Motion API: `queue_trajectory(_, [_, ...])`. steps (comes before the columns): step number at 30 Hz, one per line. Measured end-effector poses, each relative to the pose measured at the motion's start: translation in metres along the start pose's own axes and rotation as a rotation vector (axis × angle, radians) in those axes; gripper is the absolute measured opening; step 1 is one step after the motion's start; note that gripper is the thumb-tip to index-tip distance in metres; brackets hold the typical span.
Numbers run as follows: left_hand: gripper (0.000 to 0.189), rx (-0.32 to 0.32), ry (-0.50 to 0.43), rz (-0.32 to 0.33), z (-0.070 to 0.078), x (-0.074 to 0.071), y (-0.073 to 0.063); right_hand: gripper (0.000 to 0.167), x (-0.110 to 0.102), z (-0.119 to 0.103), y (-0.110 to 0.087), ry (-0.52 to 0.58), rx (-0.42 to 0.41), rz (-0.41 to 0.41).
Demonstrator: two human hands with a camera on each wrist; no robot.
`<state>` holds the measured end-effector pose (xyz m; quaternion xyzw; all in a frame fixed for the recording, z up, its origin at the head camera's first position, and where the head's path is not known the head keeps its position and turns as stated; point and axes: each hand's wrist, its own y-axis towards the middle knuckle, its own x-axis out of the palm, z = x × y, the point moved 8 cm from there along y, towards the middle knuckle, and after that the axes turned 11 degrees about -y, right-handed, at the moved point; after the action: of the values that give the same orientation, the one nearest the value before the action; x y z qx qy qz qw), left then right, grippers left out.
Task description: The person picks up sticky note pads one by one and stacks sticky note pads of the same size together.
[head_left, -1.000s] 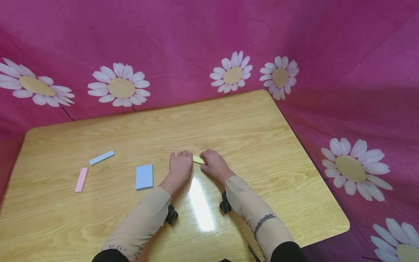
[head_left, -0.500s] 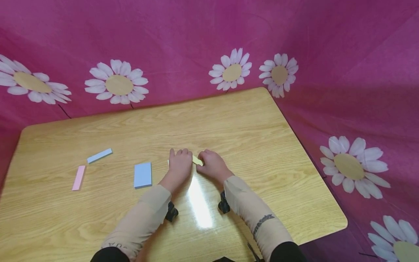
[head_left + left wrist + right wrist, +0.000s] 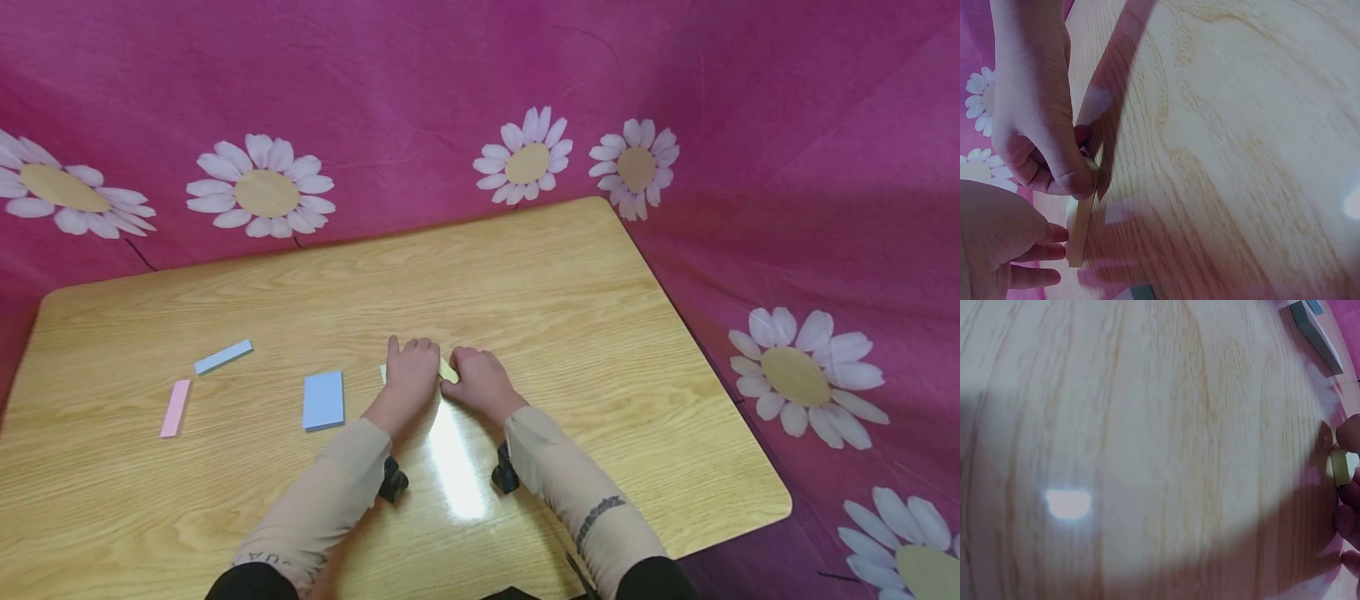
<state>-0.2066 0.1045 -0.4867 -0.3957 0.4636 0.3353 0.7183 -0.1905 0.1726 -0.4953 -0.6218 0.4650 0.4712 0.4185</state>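
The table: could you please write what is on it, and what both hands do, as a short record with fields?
Right hand: pinches yellow strip
Left hand: at the same strip; grip unclear
Left of hands: blue pad, lying flat
Farther left: blue strip and pink strip, at an angle, near ends close
Surface: wood-grain table
Backdrop: pink cloth with white daisies
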Motion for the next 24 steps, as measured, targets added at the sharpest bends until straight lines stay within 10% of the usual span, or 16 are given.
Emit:
queue_trajectory(15, [0.024,0.053,-0.019,0.051,-0.003,-0.006,-0.006,0.015,-0.002,0.001,0.004,0.088,-0.036,-0.048])
queue_trajectory(24, [0.042,-0.028,-0.042,0.108,0.0,0.0,-0.011,0.018,-0.008,0.003,0.007,0.126,-0.067,-0.042])
